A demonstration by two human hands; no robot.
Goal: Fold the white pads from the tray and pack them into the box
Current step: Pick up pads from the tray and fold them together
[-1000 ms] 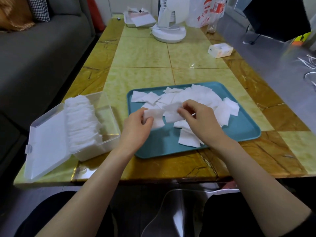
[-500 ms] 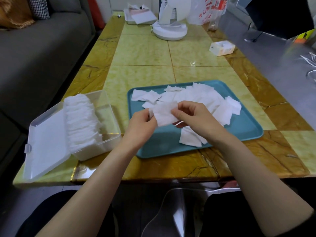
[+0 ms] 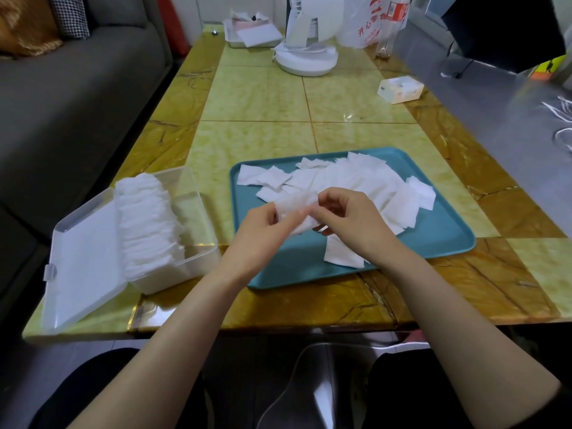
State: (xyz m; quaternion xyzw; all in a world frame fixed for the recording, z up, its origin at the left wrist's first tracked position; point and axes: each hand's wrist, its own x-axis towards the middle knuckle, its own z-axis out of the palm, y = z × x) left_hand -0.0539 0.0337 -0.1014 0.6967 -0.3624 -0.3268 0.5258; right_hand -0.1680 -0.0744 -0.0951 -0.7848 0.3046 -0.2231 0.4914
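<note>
Both hands meet above the near left part of the flat teal plastic tray [image 3: 439, 243]. The left hand [image 3: 263, 233] and right hand [image 3: 349, 221] pinch one small white cotton pad [image 3: 297, 209] between them, its top edge curling over (half folded, it seems). More loose white square pads [image 3: 356, 184] lie scattered across the tray's far side. To the left on the yellow marble-patterned table [image 3: 263, 100] sits the clear plastic box [image 3: 192, 218], lid open, holding a row of folded white pads [image 3: 145, 221].
</note>
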